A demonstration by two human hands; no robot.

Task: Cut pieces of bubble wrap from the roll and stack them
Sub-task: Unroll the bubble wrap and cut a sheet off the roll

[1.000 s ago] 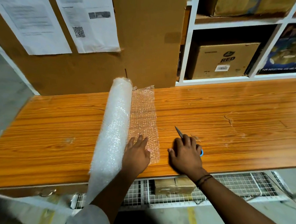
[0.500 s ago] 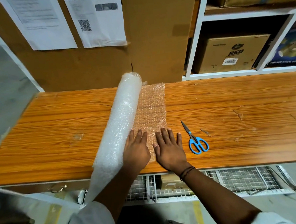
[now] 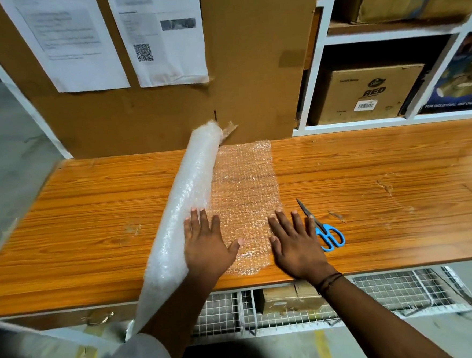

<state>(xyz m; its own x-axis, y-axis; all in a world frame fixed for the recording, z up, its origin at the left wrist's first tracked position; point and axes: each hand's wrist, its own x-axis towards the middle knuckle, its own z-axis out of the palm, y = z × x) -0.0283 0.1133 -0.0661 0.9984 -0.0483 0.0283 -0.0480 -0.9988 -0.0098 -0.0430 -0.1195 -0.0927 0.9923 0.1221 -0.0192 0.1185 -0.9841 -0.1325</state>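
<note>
Wooden table [image 3: 368, 169]: roll [image 3: 186, 210] lies diagonally, sheet [image 3: 244, 195] unrolled to its right. Left hand [image 3: 206, 245] flat, fingers spread, at roll/sheet seam. Right hand [image 3: 295, 244] flat on sheet's right edge. Scissors [image 3: 323, 228] just beside it.

Dim indoor light, soft glare on the right end of the table [image 3: 412, 163], shelves [image 3: 387, 36] in shadow, edges bent by the wide lens, papers [image 3: 164, 44] blurry

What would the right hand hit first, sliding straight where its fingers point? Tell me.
The right hand would cross the flat sheet; past that, the cardboard behind the table. The scissors lie just right of that line; their tip might get grazed, hard to judge.
</note>
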